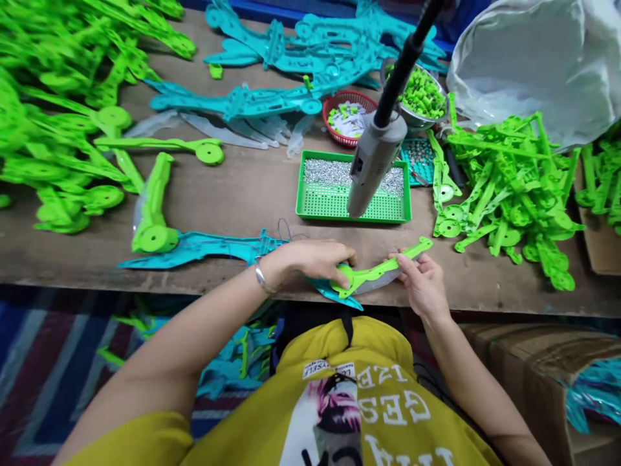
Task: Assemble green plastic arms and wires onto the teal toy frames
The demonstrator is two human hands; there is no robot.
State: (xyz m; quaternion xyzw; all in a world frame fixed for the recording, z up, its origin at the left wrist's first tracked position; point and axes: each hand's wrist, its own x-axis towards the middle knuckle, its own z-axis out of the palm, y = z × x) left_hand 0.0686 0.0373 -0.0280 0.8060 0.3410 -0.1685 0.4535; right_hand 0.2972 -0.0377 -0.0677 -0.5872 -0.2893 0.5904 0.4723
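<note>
A long blue plastic body (213,249) lies along the table's front edge, with a thin wire on it. A lime-green plastic arm (376,275) sits at its right end, with a translucent strip along its lower side. My left hand (323,260) is closed on the arm's round end, thumb and fingers over it. Farther along, my right hand (423,278) pinches the same arm between thumb and fingers. At the body's left end stands another green arm (154,207). A grey hanging screwdriver (377,162) is just above; its tip is hard to make out.
Behind my hands is a green tray (354,210) of small metal screws. A red basket (343,139) and a metal bowl (429,120) hold small parts. Green parts are heaped left (63,149) and right (519,181); blue bodies (291,48) lie at the back.
</note>
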